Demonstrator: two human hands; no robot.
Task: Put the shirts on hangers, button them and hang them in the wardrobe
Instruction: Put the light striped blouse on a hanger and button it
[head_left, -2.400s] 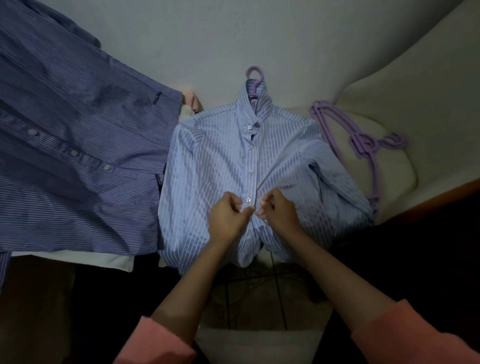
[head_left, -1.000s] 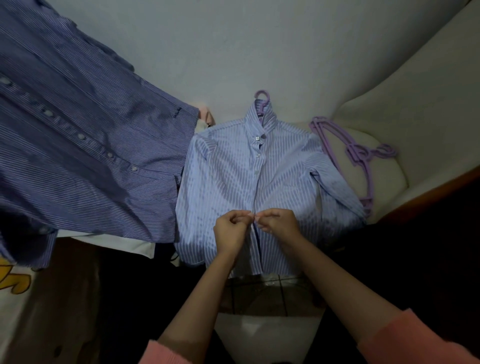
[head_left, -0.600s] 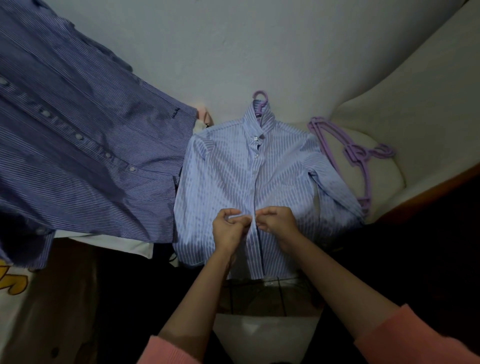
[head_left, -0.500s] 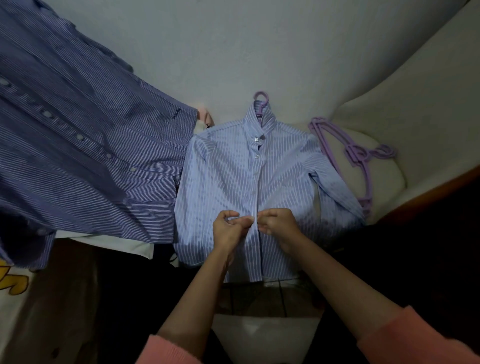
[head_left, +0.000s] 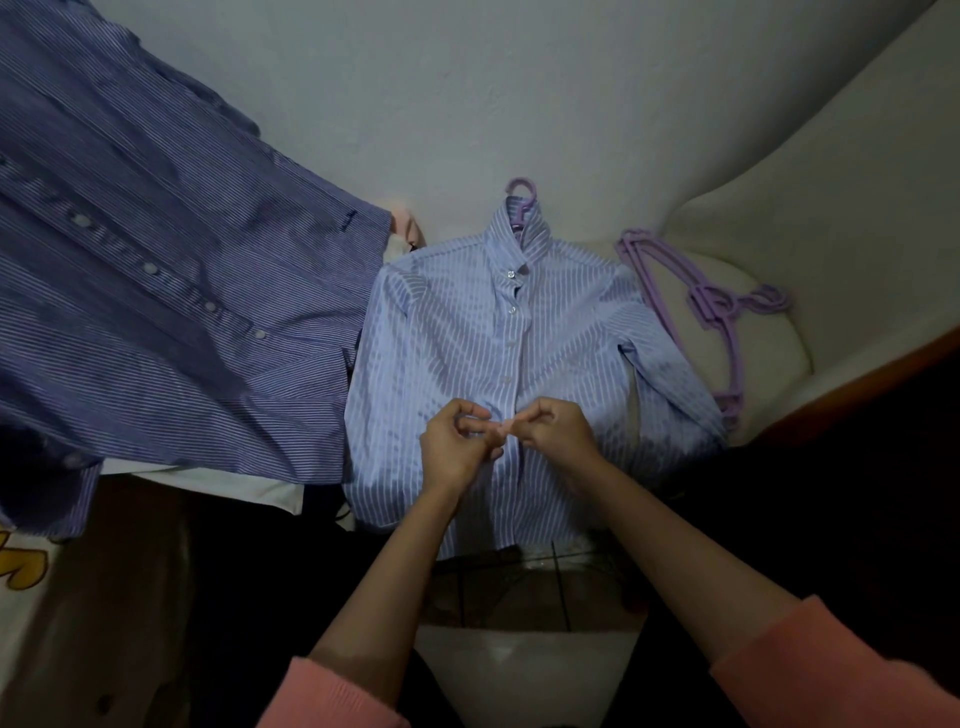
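A light blue striped shirt (head_left: 447, 343) lies flat in front of me on a purple hanger, whose hook (head_left: 521, 189) sticks out above the collar. Its upper buttons are fastened. My left hand (head_left: 454, 449) and my right hand (head_left: 558, 431) meet at the placket below the middle of the shirt, each pinching an edge of the front. A darker blue striped shirt (head_left: 156, 291) hangs at the left with its buttons done up.
Spare purple hangers (head_left: 717, 312) lie on a cream cushion (head_left: 769, 353) to the right. A white wall rises behind. A white cloth (head_left: 223, 480) shows under the dark shirt. A tiled floor and a white object lie below the shirt's hem.
My hands stayed at the same spot on the placket, with the fingers shifting slightly. The hem of the shirt has closed up a little.
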